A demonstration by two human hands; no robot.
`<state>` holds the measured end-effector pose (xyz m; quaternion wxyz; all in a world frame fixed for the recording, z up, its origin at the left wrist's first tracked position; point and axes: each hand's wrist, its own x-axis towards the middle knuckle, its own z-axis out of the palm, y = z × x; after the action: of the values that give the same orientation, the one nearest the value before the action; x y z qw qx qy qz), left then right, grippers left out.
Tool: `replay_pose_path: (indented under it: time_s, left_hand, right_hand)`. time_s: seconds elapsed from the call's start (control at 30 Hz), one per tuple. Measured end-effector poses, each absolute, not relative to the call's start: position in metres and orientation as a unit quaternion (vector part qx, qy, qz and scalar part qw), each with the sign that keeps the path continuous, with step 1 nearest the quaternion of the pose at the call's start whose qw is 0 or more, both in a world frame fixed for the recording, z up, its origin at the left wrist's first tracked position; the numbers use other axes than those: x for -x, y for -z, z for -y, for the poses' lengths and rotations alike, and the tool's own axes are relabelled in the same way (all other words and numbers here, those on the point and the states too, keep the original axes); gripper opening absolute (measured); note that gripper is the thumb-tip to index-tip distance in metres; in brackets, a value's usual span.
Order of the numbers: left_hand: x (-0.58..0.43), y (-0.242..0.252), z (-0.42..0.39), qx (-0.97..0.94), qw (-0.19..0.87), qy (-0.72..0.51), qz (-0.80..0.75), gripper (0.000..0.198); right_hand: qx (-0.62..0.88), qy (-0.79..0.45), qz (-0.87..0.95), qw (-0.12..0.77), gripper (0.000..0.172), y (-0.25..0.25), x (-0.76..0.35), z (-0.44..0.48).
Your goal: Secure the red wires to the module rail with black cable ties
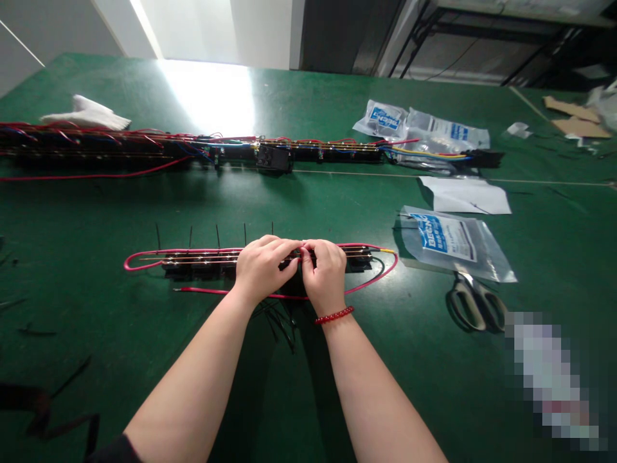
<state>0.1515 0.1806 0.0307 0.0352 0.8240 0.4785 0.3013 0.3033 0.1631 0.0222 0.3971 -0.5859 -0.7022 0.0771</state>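
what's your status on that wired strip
Left hand and right hand together on the black connector strip. Red wire looped around it, a strand between the hands. Black cable ties loose by the wrists, scissors off to the right.

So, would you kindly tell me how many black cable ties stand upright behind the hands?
5 cable ties in a row along the far edge of the wired strip; the left hand may hide more.

Red wire [216, 293], blk terminal strip [183, 267], red bead bracelet [334, 314], dk green mat [96, 218].
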Motion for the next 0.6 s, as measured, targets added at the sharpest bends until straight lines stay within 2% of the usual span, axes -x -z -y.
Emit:
replay_pose_path:
  time_s: [0.6]
  left_hand:
    - [-0.1518, -0.0315, -0.1794, -0.810, 0.042, -0.306, -0.498, 0.030]
  right_hand:
    - [0.587, -0.066, 0.704, 0.394, 0.013, -0.0204, -0.3030, -0.1636]
